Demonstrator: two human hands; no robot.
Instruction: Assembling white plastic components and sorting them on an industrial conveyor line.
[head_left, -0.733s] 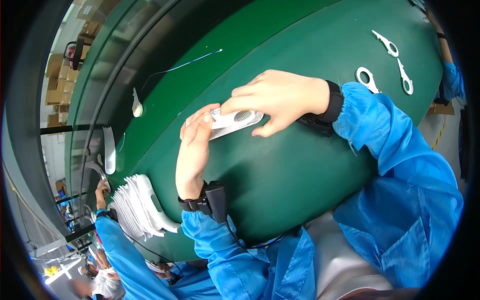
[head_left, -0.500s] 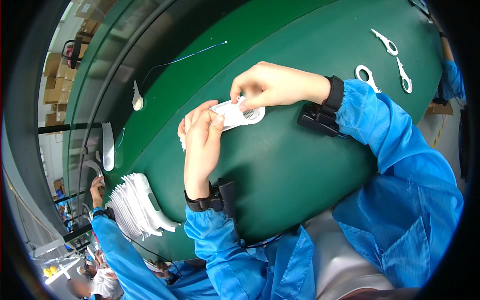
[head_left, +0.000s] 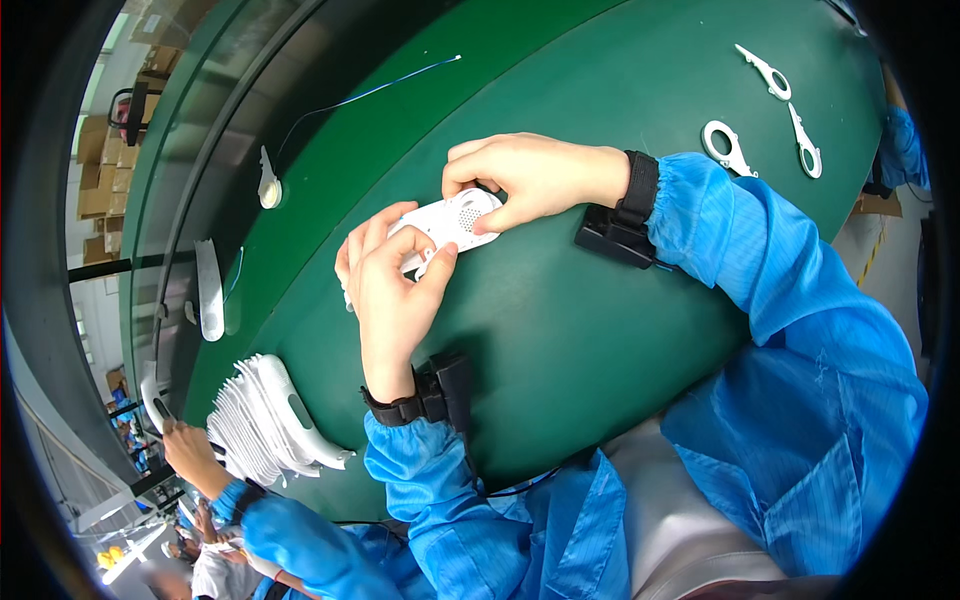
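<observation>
Between my two hands is a white plastic housing (head_left: 433, 221) with a round patch of small holes near its right end. My left hand (head_left: 385, 275) is closed around the left end, its fingers over the far side and the thumb along the near edge. At the right end, my right hand (head_left: 515, 182) pinches the housing beside the perforated patch, thumb on the near side and bent fingers on the far side. The left end of the housing is partly hidden under my left fingers. The piece is held over the green table (head_left: 560, 320).
Three white ring-ended parts (head_left: 728, 148) lie at the far right. A stack of curved white shells (head_left: 270, 420) stands at the left, near a co-worker's hand (head_left: 192, 455). Farther back are a single white shell (head_left: 209, 292) and a white part (head_left: 268, 187) with a thin cable.
Both hands have shifted slightly left with the housing. The right hand's grip on its end has altered, showing more of the perforated patch. The co-worker's hand has come nearer, holding a white curved piece.
</observation>
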